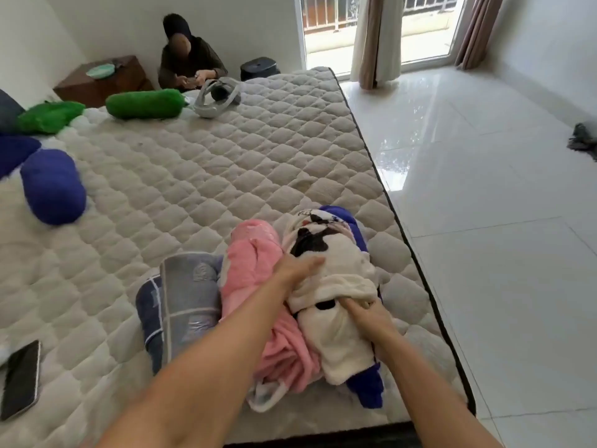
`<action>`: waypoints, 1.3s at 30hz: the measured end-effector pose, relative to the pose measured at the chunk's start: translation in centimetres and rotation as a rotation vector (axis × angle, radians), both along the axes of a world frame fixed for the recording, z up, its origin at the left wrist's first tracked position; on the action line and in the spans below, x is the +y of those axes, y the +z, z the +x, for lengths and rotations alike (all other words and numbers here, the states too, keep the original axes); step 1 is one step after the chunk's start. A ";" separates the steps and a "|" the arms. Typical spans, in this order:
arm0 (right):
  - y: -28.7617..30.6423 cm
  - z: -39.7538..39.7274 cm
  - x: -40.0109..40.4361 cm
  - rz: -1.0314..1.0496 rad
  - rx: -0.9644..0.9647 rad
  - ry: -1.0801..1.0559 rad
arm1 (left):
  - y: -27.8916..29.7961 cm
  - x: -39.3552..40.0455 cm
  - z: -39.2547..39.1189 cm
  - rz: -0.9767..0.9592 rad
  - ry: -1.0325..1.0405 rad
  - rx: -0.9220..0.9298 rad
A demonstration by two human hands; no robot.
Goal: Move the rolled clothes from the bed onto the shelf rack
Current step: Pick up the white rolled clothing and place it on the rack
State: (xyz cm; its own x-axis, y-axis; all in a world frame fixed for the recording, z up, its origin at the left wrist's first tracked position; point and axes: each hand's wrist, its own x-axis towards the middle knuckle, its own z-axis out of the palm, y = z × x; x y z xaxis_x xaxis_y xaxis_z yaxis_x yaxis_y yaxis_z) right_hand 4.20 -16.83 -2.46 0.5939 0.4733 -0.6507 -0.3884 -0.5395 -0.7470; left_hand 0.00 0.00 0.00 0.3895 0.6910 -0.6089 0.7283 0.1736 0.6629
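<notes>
Three rolled clothes lie side by side near the front right of the quilted bed (200, 176): a grey-blue checked roll (181, 305), a pink roll (255, 273) and a white roll with black patches and blue trim (329, 253). My left hand (297, 270) rests flat on the white roll's left side, fingers pressed between it and the pink roll. My right hand (368, 315) grips the white roll's near end. No shelf rack is in view.
Two green bolsters (145, 103) and blue pillows (53, 185) lie at the far left. A headset (216, 95) sits at the bed's far edge, near a seated person (190, 63). A phone (21, 379) lies front left. Glossy tiled floor (484, 189) runs along the right.
</notes>
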 end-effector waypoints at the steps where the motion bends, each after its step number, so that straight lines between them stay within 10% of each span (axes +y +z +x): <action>1: -0.1 0.5 0.4 0.022 -0.008 0.009 | -0.3 0.1 0.7 -0.046 0.039 0.018; 12: -0.3 3.0 0.3 0.193 -0.018 0.091 | 0.2 0.4 1.4 -0.324 0.350 -0.081; 21: 5.7 1.7 0.3 0.337 -0.117 0.047 | 6.8 -1.3 -4.1 -0.235 0.597 -0.633; 39: 18.1 -31.2 -10.0 0.825 0.047 0.879 | 16.8 -29.3 -47.0 0.280 1.296 -1.052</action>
State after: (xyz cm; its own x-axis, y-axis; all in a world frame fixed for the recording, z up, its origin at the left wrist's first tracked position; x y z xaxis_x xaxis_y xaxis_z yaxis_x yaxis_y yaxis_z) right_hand -26.97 -26.79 15.65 -0.1559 0.9875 0.0254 -0.1644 -0.0006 -0.9864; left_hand -46.99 -29.31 16.85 -0.3507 0.8917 -0.2861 -0.5332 0.0610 0.8438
